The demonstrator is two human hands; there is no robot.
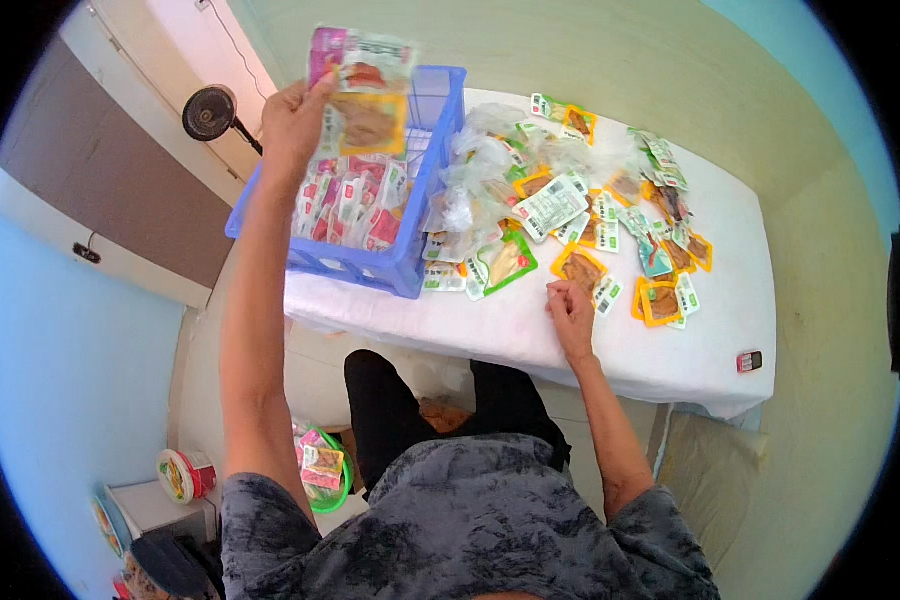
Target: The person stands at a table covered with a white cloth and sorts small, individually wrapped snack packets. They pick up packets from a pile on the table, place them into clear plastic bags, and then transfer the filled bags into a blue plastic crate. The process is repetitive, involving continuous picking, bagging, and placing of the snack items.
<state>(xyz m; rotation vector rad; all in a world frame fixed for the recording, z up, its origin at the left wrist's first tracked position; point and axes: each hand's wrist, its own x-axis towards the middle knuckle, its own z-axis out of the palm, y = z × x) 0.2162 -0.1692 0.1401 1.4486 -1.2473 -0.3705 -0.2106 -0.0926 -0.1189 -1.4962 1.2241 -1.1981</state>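
In the head view, the left grip point(292, 120), at the upper left of the frame, pinches a pink-and-white pouch point(375, 58) with a yellow-edged pouch point(372, 125) just below it, both slightly blurred. They are raised over a blue crate point(395, 266), which holds red-and-white packets point(355, 205). Right of centre, the right grip point(572, 318) is curled just beside an orange-edged pouch point(579, 268); whether it holds anything, I cannot tell. More packets and clear plastic bags point(480, 165) cover the white-clothed worktop point(420, 322) toward the upper right. At its right end lies a small phone point(749, 361).
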